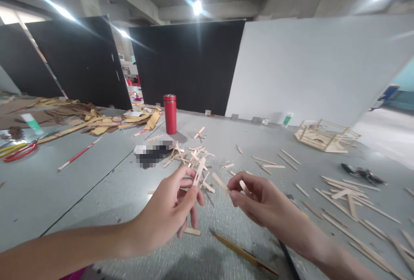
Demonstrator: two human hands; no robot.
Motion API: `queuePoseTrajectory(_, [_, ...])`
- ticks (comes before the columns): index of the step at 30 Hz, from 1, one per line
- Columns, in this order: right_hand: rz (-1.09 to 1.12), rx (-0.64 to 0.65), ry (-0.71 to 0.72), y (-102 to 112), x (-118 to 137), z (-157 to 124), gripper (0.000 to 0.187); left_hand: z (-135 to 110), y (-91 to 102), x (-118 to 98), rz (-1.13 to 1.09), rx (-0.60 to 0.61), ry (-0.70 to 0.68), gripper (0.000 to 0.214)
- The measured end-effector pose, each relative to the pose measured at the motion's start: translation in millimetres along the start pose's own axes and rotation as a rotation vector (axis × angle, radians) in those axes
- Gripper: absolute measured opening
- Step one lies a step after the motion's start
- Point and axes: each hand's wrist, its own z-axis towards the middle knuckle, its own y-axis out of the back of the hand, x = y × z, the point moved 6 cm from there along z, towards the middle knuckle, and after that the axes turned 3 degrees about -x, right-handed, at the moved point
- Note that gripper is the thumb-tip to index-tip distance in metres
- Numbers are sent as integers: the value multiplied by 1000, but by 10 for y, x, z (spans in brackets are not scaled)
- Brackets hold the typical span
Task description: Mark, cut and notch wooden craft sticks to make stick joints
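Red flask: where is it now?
Head view, left of centre: the flask stands on the table, beyond the stick pile, before the black panel.

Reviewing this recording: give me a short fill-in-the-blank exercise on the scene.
1. Of the left hand and right hand, ____ hold wooden sticks.
2. The tall bottle is ____ in colour.
3. In the picture, the wooden framework stands to the ____ of the bottle.

Missing words: both; red; right.

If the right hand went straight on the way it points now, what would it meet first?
Likely the wooden stick held in the left hand; depth is unclear, so the right hand might instead pass it toward the loose sticks beyond.
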Motion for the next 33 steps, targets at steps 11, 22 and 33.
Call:
queuePoseTrajectory(11, [-119, -264, 29, -86, 70, -71, 28, 9, -117, 133, -268, 70, -52, 26])
queuePoseTrajectory(22, [-135, -266, 68, -209, 63, -106, 17, -4, -187, 187, -308, 137, -10, 31])
queuePoseTrajectory(33, [-231, -309, 177, -66, 211, -144, 20, 37, -216, 292, -303, 135, 82, 34])
